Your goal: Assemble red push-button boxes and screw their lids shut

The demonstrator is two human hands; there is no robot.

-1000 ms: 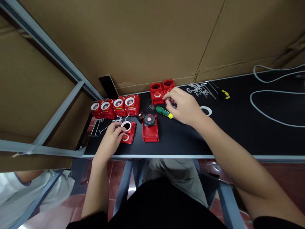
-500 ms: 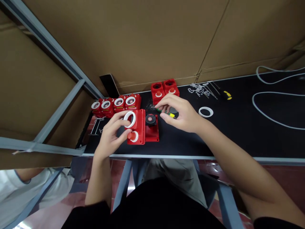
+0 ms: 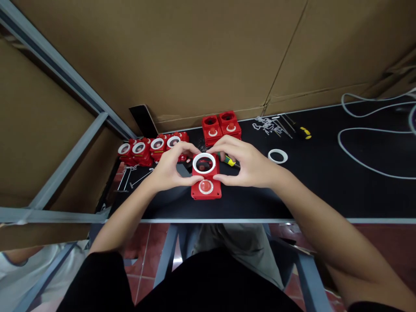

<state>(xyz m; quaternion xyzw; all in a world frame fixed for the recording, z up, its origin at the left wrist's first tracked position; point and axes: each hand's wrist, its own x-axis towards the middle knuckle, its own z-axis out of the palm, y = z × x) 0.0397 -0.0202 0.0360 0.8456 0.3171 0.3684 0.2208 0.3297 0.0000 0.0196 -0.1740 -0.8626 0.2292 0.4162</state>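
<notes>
A red housing cover (image 3: 212,195) lies in front of me, seemingly seated over the base, which is now hidden. At its upper end is a white ring (image 3: 213,164) around a dark round opening; lower down sits an orange-red knob (image 3: 206,186) in a smaller white collar. From the left side my left hand (image 3: 172,169) grips the cover, thumb by the ring's lower edge and fingertips at its top. My right hand (image 3: 242,162) mirrors it on the right side. Partly behind that hand rests a green and yellow screwdriver (image 3: 229,160).
Several red units with white rings (image 3: 139,148) stand at the back left. Two red housings (image 3: 212,132) without large rings are at the back. A loose white ring (image 3: 285,157), small white parts (image 3: 268,125), another screwdriver (image 3: 303,132) and a white cable (image 3: 360,162) lie rightward.
The cover has moved right, from beside the open base to on top of it. My right hand has come down onto it, so both hands now hold it.
</notes>
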